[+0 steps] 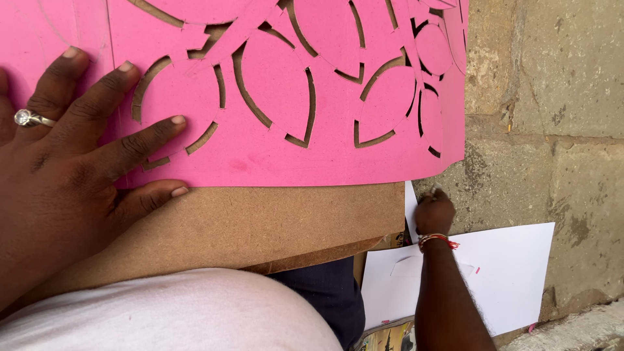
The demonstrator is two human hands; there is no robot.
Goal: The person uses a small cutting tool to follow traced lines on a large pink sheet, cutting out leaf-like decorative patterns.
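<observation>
Pink cut-out sheet [292, 84] on brown board [260, 224], left hand [71, 162] grip spread flat on it, right hand [434, 211] grip unclear

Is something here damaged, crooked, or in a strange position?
Nothing looks damaged. The slits in the pink sheet are clean, curved petal cuts, not tears. The left hand presses it flat on a brown board. The sheet overhangs the board's right edge a little. The right hand reaches down beside white paper.

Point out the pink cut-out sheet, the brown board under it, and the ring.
pink cut-out sheet [325, 153]: head view, on the uncut strip near its lower edge.
brown board [260, 224]: head view, on the bare face below the sheet.
ring [29, 118]: head view, on the band, on a finger of the left hand [58, 175].
</observation>
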